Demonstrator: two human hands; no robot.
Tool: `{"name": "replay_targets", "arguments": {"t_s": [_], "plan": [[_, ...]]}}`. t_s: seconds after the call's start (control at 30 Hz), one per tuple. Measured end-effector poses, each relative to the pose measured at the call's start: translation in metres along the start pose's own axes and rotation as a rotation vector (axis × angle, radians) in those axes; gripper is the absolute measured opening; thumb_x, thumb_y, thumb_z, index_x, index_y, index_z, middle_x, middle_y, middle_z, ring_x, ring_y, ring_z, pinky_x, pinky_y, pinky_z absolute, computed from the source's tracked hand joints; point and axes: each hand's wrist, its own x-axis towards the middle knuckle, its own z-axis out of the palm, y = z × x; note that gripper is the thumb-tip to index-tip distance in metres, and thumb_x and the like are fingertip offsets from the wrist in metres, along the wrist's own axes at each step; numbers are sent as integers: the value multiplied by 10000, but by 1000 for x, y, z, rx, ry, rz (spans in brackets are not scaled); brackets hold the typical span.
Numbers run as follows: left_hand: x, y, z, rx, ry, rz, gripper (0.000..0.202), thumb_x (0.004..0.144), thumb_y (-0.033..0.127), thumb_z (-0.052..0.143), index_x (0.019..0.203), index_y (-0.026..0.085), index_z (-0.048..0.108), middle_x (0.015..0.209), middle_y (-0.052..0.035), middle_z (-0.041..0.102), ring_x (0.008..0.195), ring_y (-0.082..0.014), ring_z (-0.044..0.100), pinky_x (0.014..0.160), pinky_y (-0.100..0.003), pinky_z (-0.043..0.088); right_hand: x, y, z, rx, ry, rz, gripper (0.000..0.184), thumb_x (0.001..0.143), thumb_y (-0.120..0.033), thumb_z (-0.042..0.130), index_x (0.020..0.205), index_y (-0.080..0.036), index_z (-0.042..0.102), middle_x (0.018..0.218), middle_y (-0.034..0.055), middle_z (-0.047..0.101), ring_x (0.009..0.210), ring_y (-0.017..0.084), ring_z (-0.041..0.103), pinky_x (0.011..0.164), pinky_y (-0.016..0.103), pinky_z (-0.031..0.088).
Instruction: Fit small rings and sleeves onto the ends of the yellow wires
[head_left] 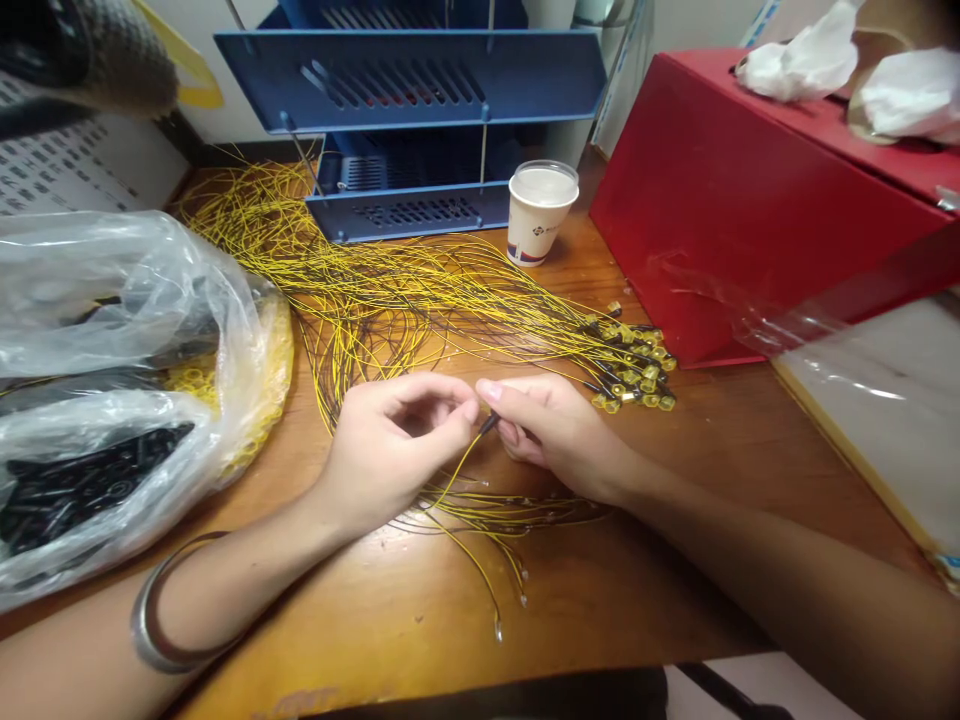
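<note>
In front of me, my right hand [551, 425] is closed on a short black sleeve [490, 422] with a thin yellow-and-black wire [463, 463] running down out of it. Facing it, my left hand [405, 430] has thumb and fingertips pinched together just beside the sleeve; whatever lies between them is too small to make out. Below both hands, several loose wires [487, 515] with small clear tips lie on the wooden table [360, 640]. Beyond the hands stretches a big bundle of similar wires [420, 275], ending at the right in black sleeves with yellow caps [637, 370].
At left lies a clear plastic bag [142, 290] with black tubes [90, 485] and yellow rings [199, 390]. A paper cup [541, 215] stands before a blue tiered rack [420, 85]. On the right are a red box [720, 200] with crumpled tissues [802, 55] and a pale board [885, 400].
</note>
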Motion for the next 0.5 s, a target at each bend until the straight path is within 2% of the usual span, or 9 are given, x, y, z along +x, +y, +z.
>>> {"name": "replay_targets", "arguments": {"t_s": [0.2, 0.5], "plan": [[2, -1, -1, -16, -16, -47, 192, 791, 271, 675, 824, 85, 706, 721, -82, 714, 634, -204, 693, 608, -318, 564, 0, 2, -1, 25, -21, -9, 460, 945, -343, 523, 531, -166, 427, 432, -80, 348, 396, 35, 243, 409, 229, 177], [1, -2, -2, -43, -40, -22, 151, 813, 266, 664, 807, 116, 670, 733, -55, 696, 650, -170, 672, 607, -280, 534, 1, 2, -1, 51, -29, -10, 465, 948, -318, 520, 518, -171, 423, 414, -78, 341, 384, 37, 240, 397, 231, 157]]}}
